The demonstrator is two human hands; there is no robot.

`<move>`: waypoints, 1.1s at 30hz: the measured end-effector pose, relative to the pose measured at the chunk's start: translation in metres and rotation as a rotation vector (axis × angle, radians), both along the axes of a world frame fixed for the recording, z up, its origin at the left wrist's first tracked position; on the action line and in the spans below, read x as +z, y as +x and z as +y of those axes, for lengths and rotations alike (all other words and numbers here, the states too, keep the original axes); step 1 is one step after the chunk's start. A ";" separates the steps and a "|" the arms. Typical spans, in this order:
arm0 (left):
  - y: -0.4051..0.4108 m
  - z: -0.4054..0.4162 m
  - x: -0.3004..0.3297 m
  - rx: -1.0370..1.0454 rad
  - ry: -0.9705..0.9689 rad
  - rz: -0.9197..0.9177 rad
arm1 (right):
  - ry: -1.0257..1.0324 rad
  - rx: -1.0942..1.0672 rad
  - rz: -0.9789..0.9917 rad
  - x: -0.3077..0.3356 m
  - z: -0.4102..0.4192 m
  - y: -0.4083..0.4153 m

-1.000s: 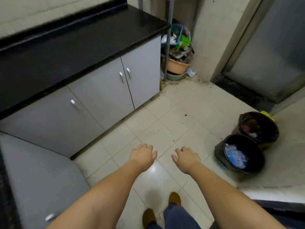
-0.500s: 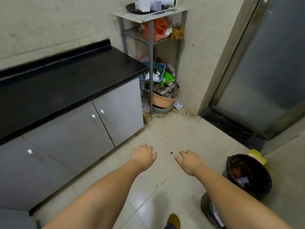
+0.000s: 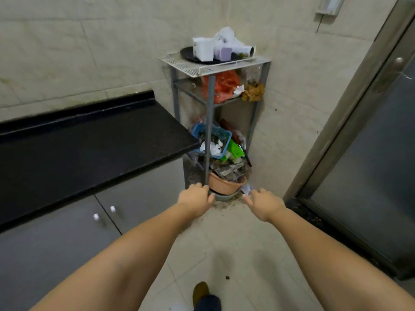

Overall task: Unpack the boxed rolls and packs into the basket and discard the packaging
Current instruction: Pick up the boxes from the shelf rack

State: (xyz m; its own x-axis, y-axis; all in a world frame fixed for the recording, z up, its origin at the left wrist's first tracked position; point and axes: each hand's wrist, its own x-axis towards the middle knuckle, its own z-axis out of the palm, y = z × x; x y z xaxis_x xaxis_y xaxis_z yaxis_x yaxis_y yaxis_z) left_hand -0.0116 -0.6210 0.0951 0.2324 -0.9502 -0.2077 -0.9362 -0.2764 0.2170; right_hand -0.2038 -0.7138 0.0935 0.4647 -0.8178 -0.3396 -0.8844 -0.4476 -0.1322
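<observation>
My left hand (image 3: 195, 199) and my right hand (image 3: 263, 204) are stretched out in front of me, both empty with fingers loosely apart. Ahead in the corner stands a grey metal rack (image 3: 210, 122). On its top shelf a black tray (image 3: 187, 55) carries white packs and a roll (image 3: 221, 47). A blue basket (image 3: 225, 134) with white scraps sits on a middle shelf, next to a green pack (image 3: 235, 151). Both hands are well short of the rack's shelves.
A black countertop (image 3: 89, 149) over grey cabinet doors (image 3: 134, 207) runs along the left. An orange bag (image 3: 222, 86) hangs in the rack; a tan basin (image 3: 225, 184) sits at its foot. A glass door (image 3: 370, 164) stands on the right. My shoe (image 3: 201, 291) is on the tiled floor.
The view has lifted and turned toward the corner rack. The two black bins on the floor at right have left the view. My hands stay empty and held out.
</observation>
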 end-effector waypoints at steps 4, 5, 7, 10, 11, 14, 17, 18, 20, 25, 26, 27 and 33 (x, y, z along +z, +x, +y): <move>0.036 -0.102 0.029 0.002 -0.014 -0.016 | -0.056 0.004 -0.034 0.029 -0.101 0.038; 0.045 -0.127 0.040 0.001 -0.034 -0.032 | -0.070 0.006 -0.051 0.038 -0.125 0.048; 0.063 -0.175 0.064 -0.003 -0.093 -0.073 | -0.107 0.036 -0.074 0.058 -0.172 0.067; 0.091 -0.242 0.100 0.006 -0.189 -0.123 | -0.178 0.079 -0.112 0.090 -0.242 0.096; 0.100 -0.265 0.113 0.015 -0.218 -0.134 | -0.202 0.093 -0.130 0.102 -0.268 0.107; 0.128 -0.331 0.147 0.051 -0.327 -0.169 | -0.280 0.146 -0.185 0.134 -0.346 0.142; 0.157 -0.399 0.177 0.141 -0.473 -0.188 | -0.391 0.213 -0.267 0.162 -0.423 0.181; 0.167 -0.421 0.186 0.188 -0.509 -0.192 | -0.424 0.247 -0.304 0.170 -0.447 0.195; 0.185 -0.460 0.200 0.297 -0.547 -0.169 | -0.454 0.318 -0.346 0.185 -0.492 0.219; 0.221 -0.535 0.219 0.516 -0.651 -0.136 | -0.482 0.426 -0.368 0.209 -0.576 0.276; 0.226 -0.548 0.222 0.576 -0.679 -0.102 | -0.473 0.425 -0.395 0.212 -0.585 0.290; 0.231 -0.559 0.223 0.633 -0.687 -0.049 | -0.443 0.415 -0.420 0.213 -0.590 0.304; 0.243 -0.604 0.205 0.869 -0.591 0.142 | -0.248 0.298 -0.327 0.198 -0.604 0.367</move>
